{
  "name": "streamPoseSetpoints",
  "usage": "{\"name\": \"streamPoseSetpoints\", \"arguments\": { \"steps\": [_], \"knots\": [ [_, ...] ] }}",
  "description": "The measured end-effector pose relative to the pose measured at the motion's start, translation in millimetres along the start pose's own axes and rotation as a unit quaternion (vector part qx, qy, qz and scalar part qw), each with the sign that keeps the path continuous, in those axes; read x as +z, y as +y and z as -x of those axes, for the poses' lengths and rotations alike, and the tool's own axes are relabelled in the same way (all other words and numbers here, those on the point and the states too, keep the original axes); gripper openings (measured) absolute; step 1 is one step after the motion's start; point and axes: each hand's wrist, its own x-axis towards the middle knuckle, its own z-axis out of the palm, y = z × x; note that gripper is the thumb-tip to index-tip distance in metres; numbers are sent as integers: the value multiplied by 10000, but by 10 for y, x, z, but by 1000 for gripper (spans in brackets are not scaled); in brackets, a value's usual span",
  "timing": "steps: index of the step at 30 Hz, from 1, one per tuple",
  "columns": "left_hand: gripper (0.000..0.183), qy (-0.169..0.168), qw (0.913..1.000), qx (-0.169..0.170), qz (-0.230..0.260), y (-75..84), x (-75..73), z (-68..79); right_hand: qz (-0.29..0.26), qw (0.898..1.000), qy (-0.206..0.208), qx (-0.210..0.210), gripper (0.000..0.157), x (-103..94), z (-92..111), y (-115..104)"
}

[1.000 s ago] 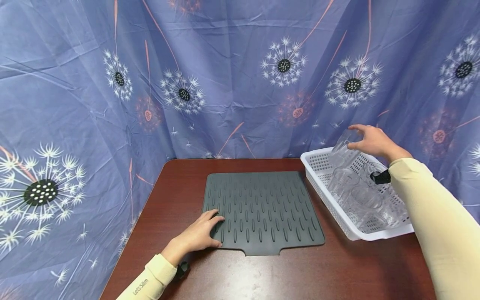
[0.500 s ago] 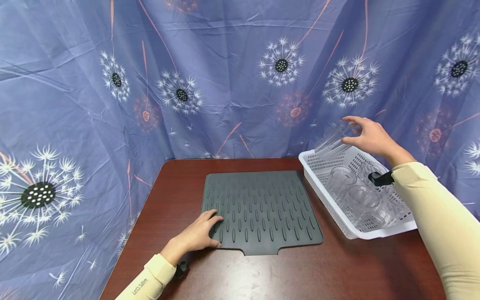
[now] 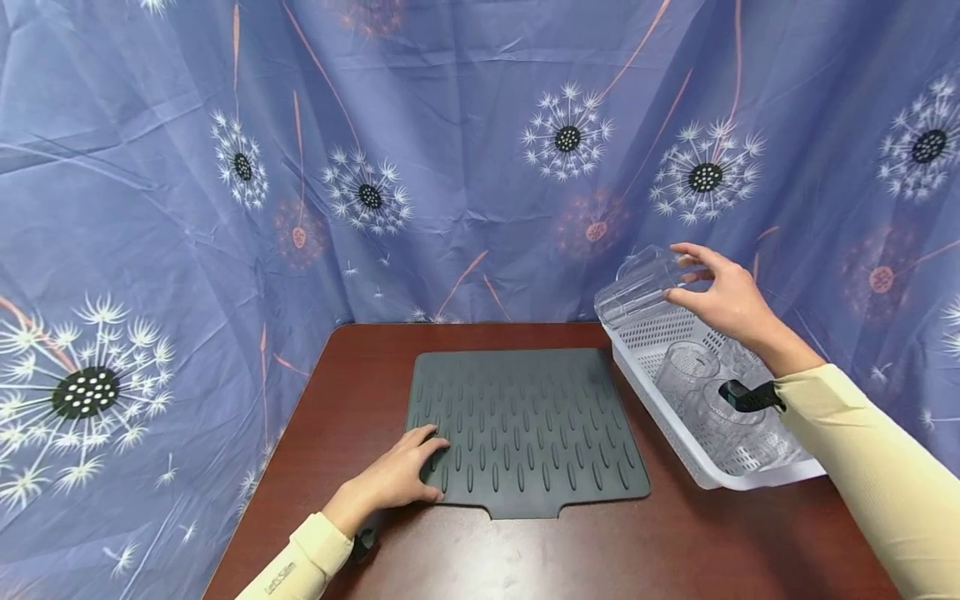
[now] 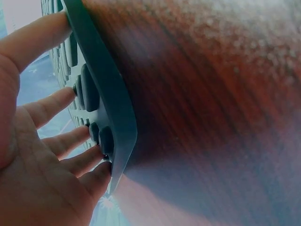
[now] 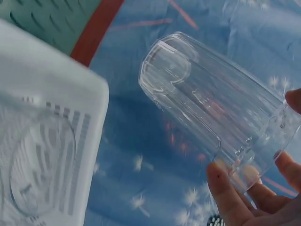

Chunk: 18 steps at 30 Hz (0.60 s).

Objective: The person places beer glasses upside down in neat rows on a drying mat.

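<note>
Blue dandelion-print curtain (image 3: 465, 183) behind, brown wood counter (image 3: 360, 367) below. Clock positions per head view, 12 = far side. Dark ribbed mat (image 3: 510, 417) mid-counter, white slotted basket (image 3: 663, 421) at its 3 o'clock.

Clear glass (image 3: 637, 287) is in the air over the basket's 11 o'clock corner, tilted well off upright; right wrist view shows it apart from the rim. Right hand (image 3: 727, 300) grips it near one end, fingers and thumb curled on opposite sides. Can't tell for sure which end is the mouth.

Handling, my read: light, rigid, slick walls, likely breakable; glass vs clear plastic not certain. Best hold is round the mid-body, thumb opposing fingers, modest squeeze. End grip probably lets it swing.

Left hand (image 3: 393, 475) at mat's 8 o'clock corner: fingers spread and relaxed, touching ribs and edge, grasping nothing.

Basket contents: more clear glasses (image 3: 686, 371), at least two distinct, bunched together; overlap hides the full count.
</note>
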Motion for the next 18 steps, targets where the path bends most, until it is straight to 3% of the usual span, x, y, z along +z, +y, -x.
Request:
{"name": "streamPoseSetpoints", "arguments": {
  "steps": [12, 18],
  "knots": [
    [75, -110, 9999, -31, 84, 10, -1, -14, -916, 9953, -238, 206, 65, 310, 303, -174],
    [75, -126, 9997, 2, 221, 27, -17, -1, -1459, 9882, -319, 346, 65, 503, 469, -196]
  ]
}}
